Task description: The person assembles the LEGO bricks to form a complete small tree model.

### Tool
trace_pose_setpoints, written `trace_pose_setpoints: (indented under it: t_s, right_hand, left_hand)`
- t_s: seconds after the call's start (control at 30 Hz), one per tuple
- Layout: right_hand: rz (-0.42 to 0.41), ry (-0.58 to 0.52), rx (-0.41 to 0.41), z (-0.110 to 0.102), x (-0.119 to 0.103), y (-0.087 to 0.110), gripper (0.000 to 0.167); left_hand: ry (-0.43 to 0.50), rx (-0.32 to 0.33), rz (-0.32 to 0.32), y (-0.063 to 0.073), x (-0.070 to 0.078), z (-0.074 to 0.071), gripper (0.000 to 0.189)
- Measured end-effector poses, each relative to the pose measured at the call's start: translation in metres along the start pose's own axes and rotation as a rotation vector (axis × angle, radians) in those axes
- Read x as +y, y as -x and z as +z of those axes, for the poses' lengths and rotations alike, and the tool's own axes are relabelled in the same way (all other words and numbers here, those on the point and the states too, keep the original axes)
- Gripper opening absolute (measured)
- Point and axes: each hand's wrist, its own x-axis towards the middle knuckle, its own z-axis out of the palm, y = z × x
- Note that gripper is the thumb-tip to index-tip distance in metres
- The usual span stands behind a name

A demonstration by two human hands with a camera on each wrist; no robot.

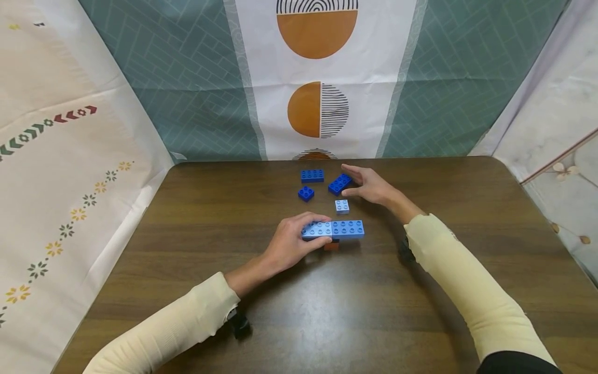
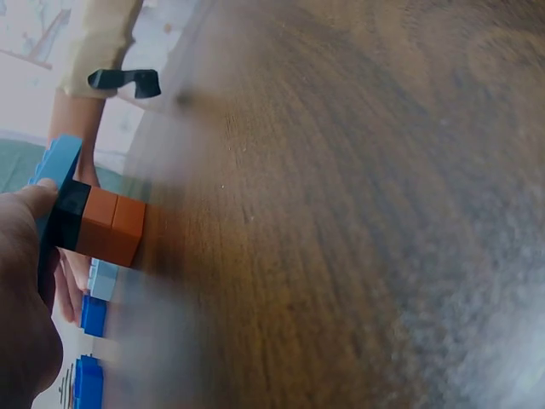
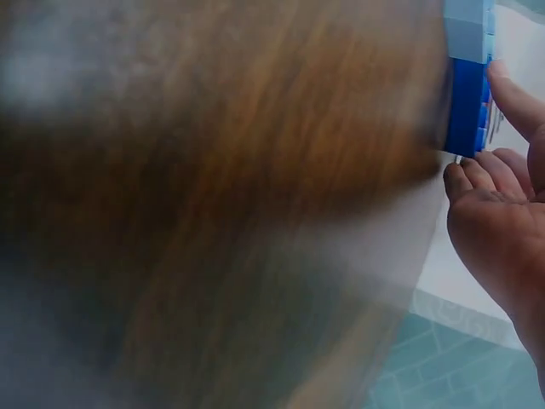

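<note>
My left grip (image 1: 290, 240) pinches joined light-blue plastic bricks (image 1: 348, 229) above an orange block (image 1: 331, 246); my right grip (image 1: 371, 186) gapes, empty; 4 loose blue bricks (image 1: 312, 176) lie unattached.

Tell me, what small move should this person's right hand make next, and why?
Probably pinch the angled dark-blue rectangular plastic brick: the right hand has its thumb and fingers spread beside it, with no firm grip showing. Meanwhile the left hand holds two light-blue rectangular plastic bricks atop a black-and-orange blocky plastic stack.
</note>
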Motion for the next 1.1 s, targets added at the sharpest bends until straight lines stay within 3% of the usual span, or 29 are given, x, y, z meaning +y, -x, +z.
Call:
trace_pose_setpoints:
  t_s: [0.33,0.5,0.73,1.1]
  right_hand:
    - [0.032,0.116,0.148,0.007,0.003,-0.008,0.051]
    - [0.04,0.149,0.175,0.006,0.001,-0.005,0.045]
    - [0.04,0.119,0.184,0.001,0.0,0.007,0.045]
    - [-0.064,0.008,0.114,0.0,-0.024,0.045,0.04]
  left_hand:
    - [-0.002,-0.001,0.002,0.0,0.0,0.0,0.039]
    - [-0.006,0.004,0.002,-0.001,0.0,0.0,0.039]
    - [-0.001,0.009,-0.006,0.0,0.0,0.001,0.04]
    - [0.043,0.014,-0.029,0.001,-0.001,0.002,0.041]
